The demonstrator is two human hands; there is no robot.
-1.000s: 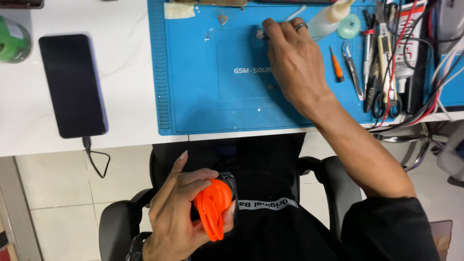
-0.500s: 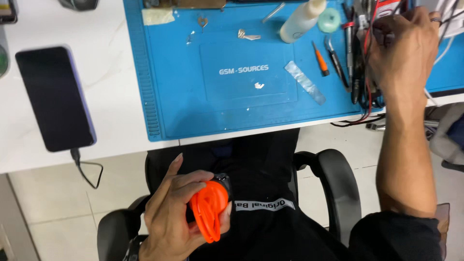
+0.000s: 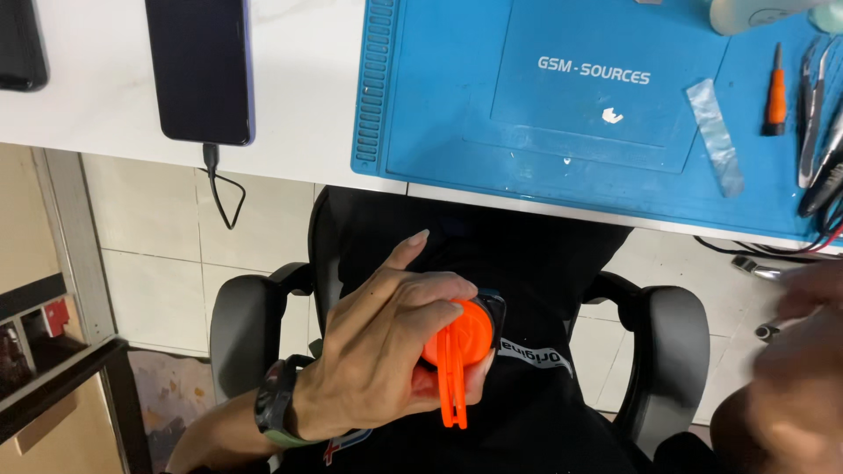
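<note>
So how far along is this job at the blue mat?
Done: small pale bits and a clear strip lie on the blue work mat. In hand: the left hand grips an orange plastic suction tool. Left: the right hand, blurred, shows nothing held.

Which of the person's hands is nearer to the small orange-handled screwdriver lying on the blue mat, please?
The right hand. It is blurred at the right edge, below the desk edge and roughly beneath the orange-handled screwdriver. The left hand grips an orange tool over the lap, farther left.
</note>
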